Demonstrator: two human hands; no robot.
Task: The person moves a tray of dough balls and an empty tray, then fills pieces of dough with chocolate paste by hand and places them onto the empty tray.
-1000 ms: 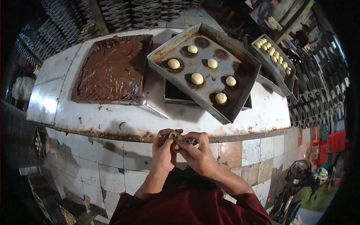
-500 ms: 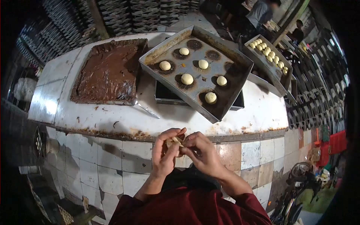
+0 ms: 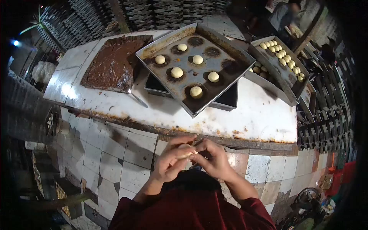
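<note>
My left hand [image 3: 171, 161] and my right hand [image 3: 214, 159] meet in front of my chest, below the counter's front edge, fingers pinched together around a small pale piece of dough [image 3: 186, 154]. The dough is mostly hidden by my fingers. On the white counter [image 3: 245, 115] ahead sits a greased metal baking tray [image 3: 161, 44] with several round dough balls [image 3: 176, 72] on dark spots. It rests tilted on a dark tray underneath. A shallow tray of brown chocolate filling [image 3: 113, 63] lies to its left, with a spoon [image 3: 136, 97] at its near corner.
Another tray [image 3: 268, 65] with several dough balls stands at the counter's right end. Stacks of dark trays [image 3: 153, 11] line the back and the right side. A person [image 3: 283, 13] stands at the far right. The counter front is cracked tile [image 3: 115, 153].
My hands have dropped a little lower and closed tighter over the dough. My view has tilted, so the counter and trays appear shifted left and up.
</note>
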